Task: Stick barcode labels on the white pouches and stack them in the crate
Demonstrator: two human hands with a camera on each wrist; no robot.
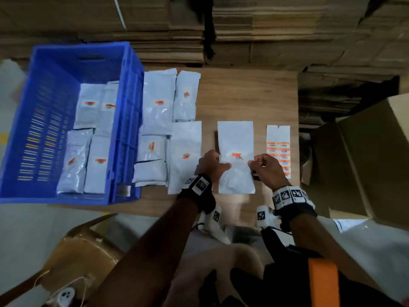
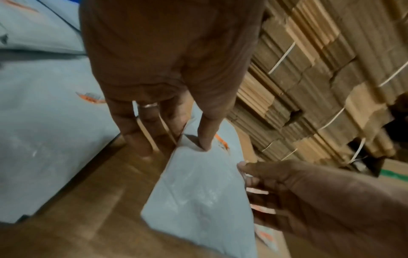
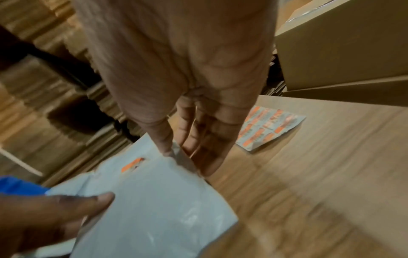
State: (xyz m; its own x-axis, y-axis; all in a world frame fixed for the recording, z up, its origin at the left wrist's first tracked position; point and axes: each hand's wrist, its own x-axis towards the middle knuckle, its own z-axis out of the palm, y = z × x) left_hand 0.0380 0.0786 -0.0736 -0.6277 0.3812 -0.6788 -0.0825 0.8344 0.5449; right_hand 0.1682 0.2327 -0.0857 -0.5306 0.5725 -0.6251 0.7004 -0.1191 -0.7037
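So count first: four white pouches in the blue crate (image 1: 44, 69), laid two by two, each with an orange barcode label on it. Out on the wooden surface (image 1: 243, 96) just right of the crate there are five more labelled pouches bunched together (image 1: 158, 105), some overlapping, so the count there is my best read. Then one more pouch (image 1: 235, 138) lies on its own in the middle of the surface, and that's the one being handled. It has an orange label (image 1: 237, 155) stuck near its middle. To its right, close but not touching, lies one label sheet (image 1: 278, 135) with two columns of orange labels; its top part is bare.

Hands: left hand (image 1: 210, 165) is on the pouch's left edge, thumb lying on top of the pouch and the other fingers curled round the edge, so that grip is clamped on the pouch. Right hand (image 1: 266, 166) is on the right edge, thumb and fingers pinching it, knuckles up. In the right wrist view the thumb tip (image 3: 166, 150) presses the pouch's edge with the fingers beneath it. Both forearms come in from the near edge, each wrist wearing a black strap with printed markers.

Background is stacks of flat cardboard (image 1: 265, 29), plus an open cardboard box (image 1: 365, 151) on the right.
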